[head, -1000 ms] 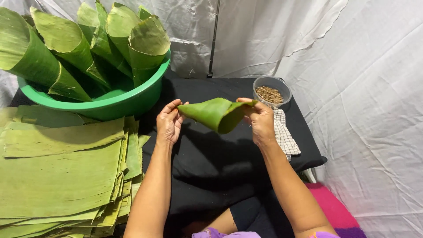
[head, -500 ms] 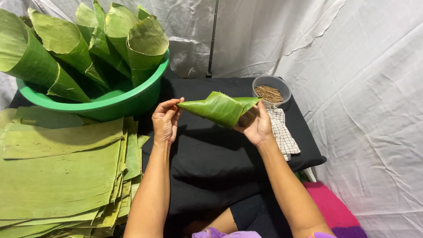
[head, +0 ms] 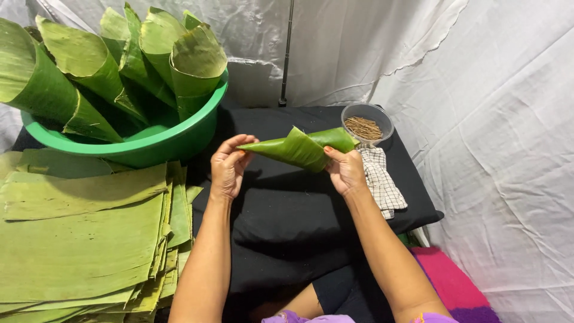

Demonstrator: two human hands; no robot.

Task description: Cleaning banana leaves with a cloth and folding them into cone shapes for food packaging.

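A banana-leaf cone point(head: 302, 148) is lying nearly level in mid-air at the centre of the frame, its long axis running left to right and tilting slightly, with the narrow tip pointing left and sitting a little lower than the wide mouth at the right. The left hand point(head: 229, 166) is pinching the tip between thumb and curled fingers, while the right hand point(head: 345, 171) is gripping the wide end, thumb on the near face and fingers wrapped behind it. The cone is looking glossy and bright green, with a folded flap standing up as a small peak along its top edge and fine lengthwise ribs showing on the leaf.

Below the hands a table covered in black cloth point(head: 287, 209) is filling the middle of the frame. At the lower left a thick stack of flat cut banana leaves point(head: 84, 239) is lying with its edges fanning out. At the upper left a green plastic basin point(head: 161, 143) is holding several finished leaf cones point(head: 119, 66) standing mouth upward. Just right of the cone, a small clear bowl of thin brown sticks point(head: 366, 122) is sitting on the cloth, with a checked cloth point(head: 382, 182) lying just below it. White sheeting point(head: 490, 107) is hanging across the back and right side, and a pink mat point(head: 454, 281) is showing at the lower right.
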